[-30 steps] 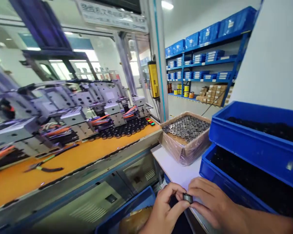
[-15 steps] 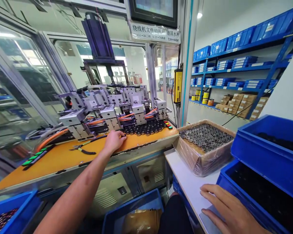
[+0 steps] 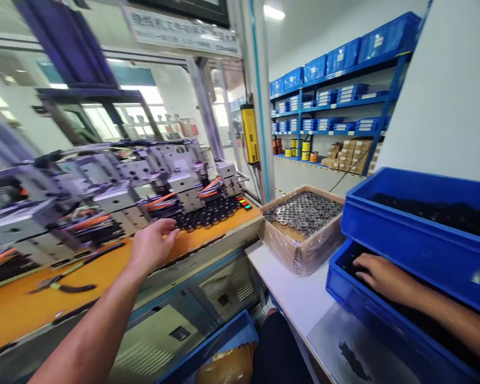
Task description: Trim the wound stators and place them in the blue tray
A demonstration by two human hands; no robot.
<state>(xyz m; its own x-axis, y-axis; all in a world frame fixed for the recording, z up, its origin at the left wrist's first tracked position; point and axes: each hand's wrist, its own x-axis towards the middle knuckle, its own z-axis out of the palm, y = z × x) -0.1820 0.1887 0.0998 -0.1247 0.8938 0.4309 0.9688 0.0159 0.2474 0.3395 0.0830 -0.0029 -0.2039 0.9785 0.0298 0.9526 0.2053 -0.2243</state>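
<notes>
Orange benchtop (image 3: 104, 266) runs under the left hand (image 3: 150, 245), which is stretched forward on a nearly straight arm, fingers loosely curled and half open, tips just short of a row of black bobbins (image 3: 206, 216) at the foot of the winding machine (image 3: 116, 181); whether it pinches anything cannot be told. The right hand (image 3: 378, 274) lies palm down, fingers spread, inside the lower blue bin (image 3: 352, 304) among dark parts. A cardboard box (image 3: 304, 250) stands on the white table (image 3: 292, 282). Pliers (image 3: 64, 285) lie on the bench. Blue shelving (image 3: 336, 101) lines the far wall.
</notes>
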